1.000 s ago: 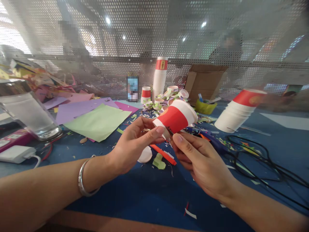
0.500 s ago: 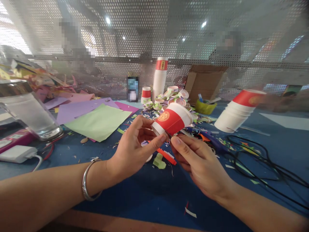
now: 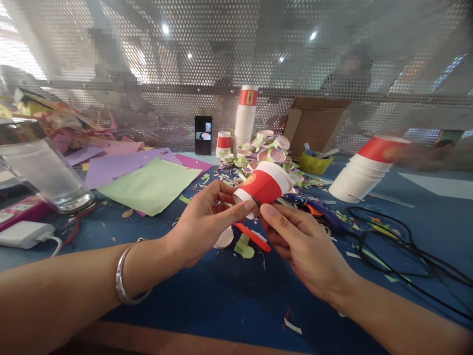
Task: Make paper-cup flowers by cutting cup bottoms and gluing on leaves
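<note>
My left hand [image 3: 207, 222] grips a red and white paper cup [image 3: 263, 183], its thumb near the narrow end. The cup lies tilted on its side in the air, rim towards the upper right. My right hand [image 3: 303, 246] is closed in a pinch just under the cup, thumb and forefinger close to its side; a thin dark sliver shows at the fingertips, too small to name. Beneath the hands on the blue table lie a white paper disc [image 3: 223, 238], an orange-red stick-shaped tool [image 3: 254, 237] and a green paper scrap [image 3: 244, 247].
A heap of cut cup pieces [image 3: 275, 154] lies behind the cup. Stacked paper cups [image 3: 246, 118] and a leaning cup stack [image 3: 364, 175] stand farther back. Coloured paper [image 3: 151, 187] and a glass of water [image 3: 50, 170] are left, a black cable [image 3: 402, 251] right. A phone [image 3: 203, 135] stands upright.
The cup has turned slightly about its length, so its gold emblem now shows less. My left hand has shifted a little left, uncovering more of the white disc.
</note>
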Demonstrator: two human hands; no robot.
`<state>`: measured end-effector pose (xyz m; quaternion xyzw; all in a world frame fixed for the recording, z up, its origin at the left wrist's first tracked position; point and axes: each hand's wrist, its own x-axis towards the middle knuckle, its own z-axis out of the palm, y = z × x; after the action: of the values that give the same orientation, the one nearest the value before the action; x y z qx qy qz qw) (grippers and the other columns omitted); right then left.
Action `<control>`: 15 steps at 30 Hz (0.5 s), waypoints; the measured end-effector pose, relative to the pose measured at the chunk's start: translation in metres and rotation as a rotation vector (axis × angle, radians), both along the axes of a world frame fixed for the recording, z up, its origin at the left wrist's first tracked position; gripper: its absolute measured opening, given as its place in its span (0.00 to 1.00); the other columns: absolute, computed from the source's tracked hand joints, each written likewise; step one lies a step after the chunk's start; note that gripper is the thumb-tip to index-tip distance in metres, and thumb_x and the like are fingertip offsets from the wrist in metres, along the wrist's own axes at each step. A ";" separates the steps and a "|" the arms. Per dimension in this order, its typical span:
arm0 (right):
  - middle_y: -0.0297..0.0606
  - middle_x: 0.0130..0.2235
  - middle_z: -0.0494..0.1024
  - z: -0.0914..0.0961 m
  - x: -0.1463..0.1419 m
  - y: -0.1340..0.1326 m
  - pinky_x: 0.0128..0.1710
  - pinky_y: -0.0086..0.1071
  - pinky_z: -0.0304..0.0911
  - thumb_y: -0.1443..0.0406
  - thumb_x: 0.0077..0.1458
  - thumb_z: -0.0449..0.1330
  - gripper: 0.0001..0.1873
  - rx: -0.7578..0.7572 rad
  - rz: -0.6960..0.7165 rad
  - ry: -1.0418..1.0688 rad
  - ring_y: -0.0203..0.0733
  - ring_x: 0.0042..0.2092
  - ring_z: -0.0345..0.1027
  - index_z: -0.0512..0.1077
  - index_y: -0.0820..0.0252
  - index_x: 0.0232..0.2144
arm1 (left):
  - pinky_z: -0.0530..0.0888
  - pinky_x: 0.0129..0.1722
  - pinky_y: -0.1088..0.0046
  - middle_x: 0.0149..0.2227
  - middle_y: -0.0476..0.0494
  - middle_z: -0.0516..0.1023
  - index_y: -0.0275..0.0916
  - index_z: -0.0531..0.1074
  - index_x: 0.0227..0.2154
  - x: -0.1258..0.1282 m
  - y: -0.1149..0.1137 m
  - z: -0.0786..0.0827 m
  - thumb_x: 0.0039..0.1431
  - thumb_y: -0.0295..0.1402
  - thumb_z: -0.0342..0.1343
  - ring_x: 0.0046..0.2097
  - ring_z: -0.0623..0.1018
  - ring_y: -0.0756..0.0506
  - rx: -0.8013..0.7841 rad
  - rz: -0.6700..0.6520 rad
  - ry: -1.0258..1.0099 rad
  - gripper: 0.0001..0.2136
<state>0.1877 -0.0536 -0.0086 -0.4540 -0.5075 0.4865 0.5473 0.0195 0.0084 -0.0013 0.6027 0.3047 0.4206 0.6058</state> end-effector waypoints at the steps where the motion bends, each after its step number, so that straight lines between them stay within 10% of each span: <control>1: 0.25 0.23 0.53 0.000 0.000 0.000 0.17 0.28 0.33 0.47 0.59 0.66 0.25 -0.007 0.007 0.006 0.30 0.22 0.39 0.68 0.58 0.23 | 0.71 0.35 0.72 0.36 0.49 0.76 0.37 0.69 0.39 0.000 0.000 0.001 0.55 0.44 0.70 0.35 0.76 0.51 0.021 -0.003 0.021 0.20; 15: 0.24 0.23 0.50 0.001 -0.002 -0.003 0.18 0.28 0.37 0.49 0.61 0.65 0.22 0.045 0.008 -0.035 0.31 0.23 0.40 0.70 0.57 0.25 | 0.69 0.31 0.75 0.31 0.50 0.75 0.38 0.67 0.38 -0.001 -0.005 -0.001 0.56 0.44 0.70 0.32 0.73 0.52 0.104 -0.008 0.041 0.20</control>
<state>0.1859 -0.0564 -0.0073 -0.4481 -0.5296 0.4690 0.5466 0.0189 0.0030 -0.0027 0.6431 0.2926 0.4210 0.5688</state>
